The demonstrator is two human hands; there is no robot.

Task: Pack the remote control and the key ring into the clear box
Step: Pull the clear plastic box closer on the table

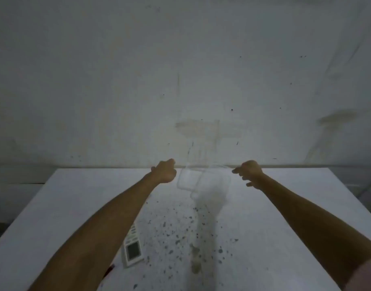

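Note:
The clear box (203, 180) is a faint, blurred outline near the table's far edge, apparently tilted and raised a little between my hands. My left hand (164, 171) is closed at its left edge. My right hand (248, 173) has its fingers curled, with the fingertips at the box's right corner. The white remote control (133, 247), with a grey screen, lies on the near left of the table, its far end hidden under my left forearm. A small red object (109, 270) peeks out beside that forearm; I cannot tell whether it is the key ring.
The white table (274, 217) has dark speckles and a stain down its middle. Its far edge meets a scuffed grey wall (180, 80). The table's left and right edges slant toward me.

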